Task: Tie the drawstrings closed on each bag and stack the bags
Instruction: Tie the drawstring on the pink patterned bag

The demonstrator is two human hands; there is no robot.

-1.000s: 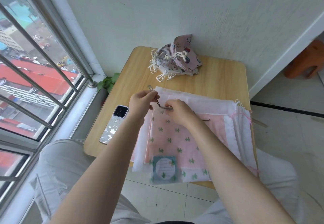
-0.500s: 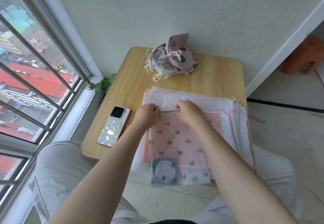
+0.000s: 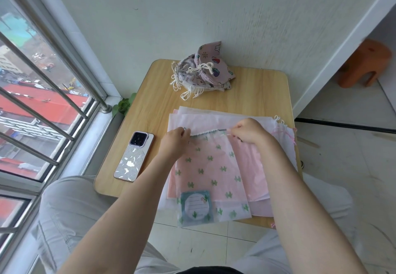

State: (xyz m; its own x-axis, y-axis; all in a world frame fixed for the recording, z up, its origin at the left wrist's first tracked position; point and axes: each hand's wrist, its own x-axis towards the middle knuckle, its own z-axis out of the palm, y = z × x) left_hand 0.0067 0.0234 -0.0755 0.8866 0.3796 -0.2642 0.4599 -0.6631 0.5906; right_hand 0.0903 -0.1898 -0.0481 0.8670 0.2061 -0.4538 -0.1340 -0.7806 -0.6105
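The cactus-print bag [image 3: 211, 167] lies flat on top of a pile of translucent bags [image 3: 216, 119] at the near right of the wooden table [image 3: 259, 89]. The left hand [image 3: 174, 139] pinches the drawstring [image 3: 205, 132] at the left end of the gathered bag mouth; the right hand [image 3: 248, 131] pinches it at the right end. A heap of tied printed bags [image 3: 205, 70] sits at the far edge. A phone [image 3: 135, 156] lies left of the pile
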